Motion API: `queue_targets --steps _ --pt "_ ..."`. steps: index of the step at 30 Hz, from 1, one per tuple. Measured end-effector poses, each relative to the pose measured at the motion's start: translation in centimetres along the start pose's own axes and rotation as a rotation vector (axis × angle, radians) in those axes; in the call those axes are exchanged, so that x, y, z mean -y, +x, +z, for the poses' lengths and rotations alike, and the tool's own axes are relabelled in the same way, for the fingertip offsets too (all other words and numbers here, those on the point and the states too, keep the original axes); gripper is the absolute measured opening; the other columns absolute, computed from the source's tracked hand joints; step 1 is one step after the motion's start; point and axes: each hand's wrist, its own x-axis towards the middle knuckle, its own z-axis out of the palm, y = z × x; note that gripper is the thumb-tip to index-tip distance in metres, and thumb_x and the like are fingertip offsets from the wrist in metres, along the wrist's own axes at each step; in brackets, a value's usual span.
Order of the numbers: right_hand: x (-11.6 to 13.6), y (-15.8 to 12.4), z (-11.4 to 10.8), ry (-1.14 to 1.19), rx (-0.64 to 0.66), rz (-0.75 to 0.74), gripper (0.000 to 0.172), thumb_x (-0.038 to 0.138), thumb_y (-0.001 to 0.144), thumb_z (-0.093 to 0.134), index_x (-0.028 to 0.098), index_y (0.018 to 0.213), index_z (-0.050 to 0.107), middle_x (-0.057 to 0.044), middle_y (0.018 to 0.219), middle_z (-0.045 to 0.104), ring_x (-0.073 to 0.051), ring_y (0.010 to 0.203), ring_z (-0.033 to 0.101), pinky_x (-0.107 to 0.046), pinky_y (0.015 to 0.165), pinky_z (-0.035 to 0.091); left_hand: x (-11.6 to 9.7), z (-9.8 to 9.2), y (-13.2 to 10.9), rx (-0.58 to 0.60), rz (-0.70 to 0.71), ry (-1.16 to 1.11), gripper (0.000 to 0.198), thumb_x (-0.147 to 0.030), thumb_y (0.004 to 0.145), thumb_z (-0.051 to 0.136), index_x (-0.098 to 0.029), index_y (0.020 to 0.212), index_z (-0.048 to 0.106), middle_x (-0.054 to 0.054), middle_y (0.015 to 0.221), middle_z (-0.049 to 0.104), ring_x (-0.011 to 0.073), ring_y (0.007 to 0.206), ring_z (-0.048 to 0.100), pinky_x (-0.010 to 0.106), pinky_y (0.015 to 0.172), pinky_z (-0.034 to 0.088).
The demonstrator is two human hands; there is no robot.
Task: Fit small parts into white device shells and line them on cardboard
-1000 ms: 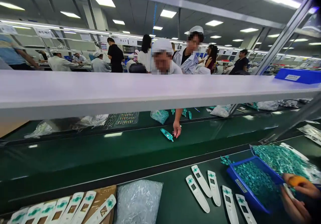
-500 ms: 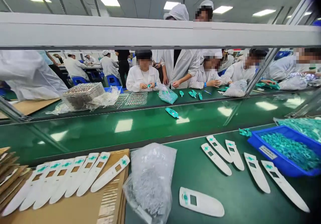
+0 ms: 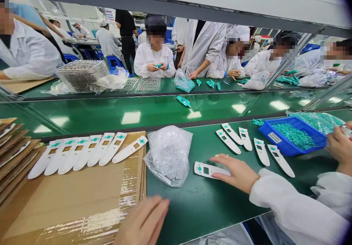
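In the head view, my right hand, in a white sleeve, reaches over a long white plastic shell. This shell lies flat, with a square window and a teal round insert. My fingers and thumb are spread along its two long sides; I cannot tell whether they press on it. My left hand is low in the picture beside the cardboard, its fingers stretched out and holding nothing. Between the cardboard and the shell lies a clear bag of small clear parts. Several like shells lie to the right.
Several more shells line the cardboard at left. A blue bin of teal parts stands at right, near a co-worker's hand. Beyond runs a green conveyor with a teal piece.
Both my hands have come into view, the right one over the single shell. The camera view has tilted down. A co-worker's hand now shows at the right edge.
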Motion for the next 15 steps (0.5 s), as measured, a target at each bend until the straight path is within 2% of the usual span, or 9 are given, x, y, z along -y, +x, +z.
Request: queue_targets --steps 3,6,10,13,15 --pt "0.6 1.1 2.2 -0.054 0.037 -0.023 0.052 0.057 0.087 0.061 0.029 0.130 0.067 -0.010 0.133 0.066 -0.036 0.115 0.065 -0.053 0.089 0.054 2.4 0.3 4.0 -0.034 0.007 0.102 0.025 -0.013 0.104 0.043 -0.016 0.111 0.067 0.009 0.102 0.072 0.0202 0.089 0.070 0.032 0.079 0.059" --pt "0.6 1.2 3.3 -0.081 0.040 -0.033 0.053 0.057 0.090 0.057 0.027 0.133 0.064 -0.010 0.129 0.066 -0.034 0.109 0.067 -0.050 0.085 0.055 3.8 1.6 6.7 0.024 0.001 0.112 0.026 -0.016 0.104 0.041 -0.016 0.098 0.066 0.007 0.092 0.069 0.0200 0.079 0.068 0.032 0.068 0.057" --pt "0.0 0.9 2.3 -0.085 0.019 -0.042 0.053 0.058 0.091 0.058 0.028 0.135 0.062 -0.008 0.129 0.067 -0.031 0.111 0.066 -0.046 0.085 0.055 4.0 2.7 7.5 0.051 0.010 0.115 0.028 -0.016 0.104 0.039 -0.016 0.095 0.065 0.006 0.090 0.068 0.0212 0.078 0.067 0.034 0.067 0.053" --pt "-0.5 0.8 1.5 -0.062 -0.023 -0.034 0.051 0.057 0.091 0.059 0.028 0.133 0.063 -0.006 0.129 0.068 -0.027 0.112 0.066 -0.042 0.087 0.056 4.9 2.2 7.5 0.058 0.004 0.126 0.027 -0.019 0.105 0.039 -0.017 0.097 0.065 0.005 0.091 0.068 0.0208 0.079 0.066 0.033 0.069 0.052" --pt "-0.7 0.9 1.7 -0.045 -0.058 -0.031 0.052 0.057 0.091 0.060 0.028 0.133 0.063 -0.006 0.124 0.069 -0.027 0.109 0.067 -0.041 0.086 0.056 5.9 1.9 7.9 0.095 -0.041 0.133 0.029 -0.022 0.104 0.039 -0.017 0.095 0.066 0.006 0.090 0.068 0.0208 0.078 0.065 0.033 0.069 0.051"
